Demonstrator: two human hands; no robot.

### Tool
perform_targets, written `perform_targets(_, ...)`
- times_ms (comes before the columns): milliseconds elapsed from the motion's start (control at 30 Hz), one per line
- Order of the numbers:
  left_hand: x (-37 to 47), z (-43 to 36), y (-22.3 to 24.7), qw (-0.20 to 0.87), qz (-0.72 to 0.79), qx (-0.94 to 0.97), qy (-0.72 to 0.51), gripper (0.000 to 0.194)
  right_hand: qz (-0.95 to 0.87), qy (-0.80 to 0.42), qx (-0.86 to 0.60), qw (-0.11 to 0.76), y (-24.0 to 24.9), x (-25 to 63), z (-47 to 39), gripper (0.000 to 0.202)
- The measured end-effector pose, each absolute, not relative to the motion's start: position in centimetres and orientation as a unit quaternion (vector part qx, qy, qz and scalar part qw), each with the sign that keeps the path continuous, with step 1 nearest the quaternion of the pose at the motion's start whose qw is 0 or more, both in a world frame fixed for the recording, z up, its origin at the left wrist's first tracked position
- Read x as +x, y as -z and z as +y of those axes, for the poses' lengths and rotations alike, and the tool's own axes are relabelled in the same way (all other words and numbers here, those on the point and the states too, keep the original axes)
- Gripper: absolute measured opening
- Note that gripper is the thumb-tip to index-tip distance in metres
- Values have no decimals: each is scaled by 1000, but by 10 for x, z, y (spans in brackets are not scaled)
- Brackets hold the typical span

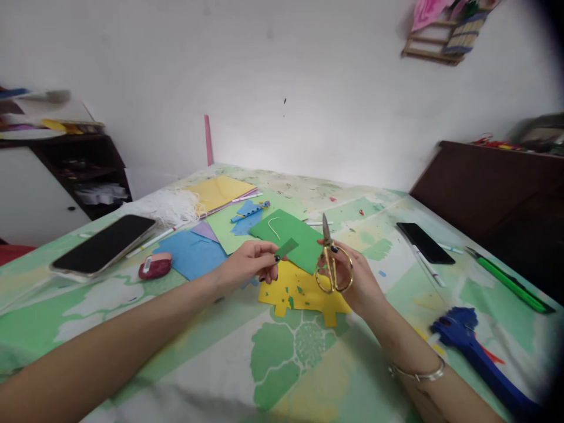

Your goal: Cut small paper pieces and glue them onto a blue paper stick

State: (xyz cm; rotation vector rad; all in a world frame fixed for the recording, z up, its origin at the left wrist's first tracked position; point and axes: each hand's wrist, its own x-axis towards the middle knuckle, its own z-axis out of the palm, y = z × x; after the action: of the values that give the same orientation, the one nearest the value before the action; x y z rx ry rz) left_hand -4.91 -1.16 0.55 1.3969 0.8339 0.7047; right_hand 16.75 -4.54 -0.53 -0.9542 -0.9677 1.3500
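Note:
My left hand (258,261) pinches a small piece of dark green paper (288,249) between thumb and fingers. In my right hand (359,276) is a pair of gold-handled scissors (326,252), blades pointing up and away from me, apart from the small piece. Below and between the hands lies a yellow paper cut-out (304,302) with small tabs on its near edge and green scraps on it. A larger green sheet (299,235) lies just beyond, bearing a thin pale curved strip (272,226).
On the left are a phone (103,244), a dark red rounded object (155,266), blue paper (194,252) and white strings (170,205). On the right are another phone (425,242), a green cutter knife (511,284) and a blue glue gun (480,358). A patterned cloth (211,370) covers the table.

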Motion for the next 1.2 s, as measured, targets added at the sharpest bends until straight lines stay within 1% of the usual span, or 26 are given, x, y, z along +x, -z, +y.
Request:
perform_targets(100,-53,-10,-3,641,355,589,-340,10,-380,-651,-367,545,2,153,-57,38)
perform_targets(200,-56,-9,-2,658,340,575,-349,16,-370,-677,-368,519,4,145,-63,43)
perform_targets(267,-57,-9,-2,664,334,569,-352,19,-397,-664,-394,496,8,144,-64,44)
perform_targets(367,-56,-8,1,660,334,560,-373,19,-481,-636,-426,428,14,146,-64,43)
perform_targets(500,-52,-8,7,654,352,552,-379,22,-591,-603,-407,348,15,146,-67,49)
perform_targets(600,-49,-12,9,656,354,555,-370,22,-617,-592,-410,317,14,143,-70,49)
perform_targets(733,-47,-19,6,661,336,558,-373,22,-605,-593,-425,320,17,141,-72,50)
perform_targets(1033,-45,-26,5,682,328,572,-316,22,-556,-626,-427,340,16,140,-71,46)
perform_targets(1200,-45,-25,6,688,329,575,-296,18,-544,-629,-434,348,15,138,-71,46)
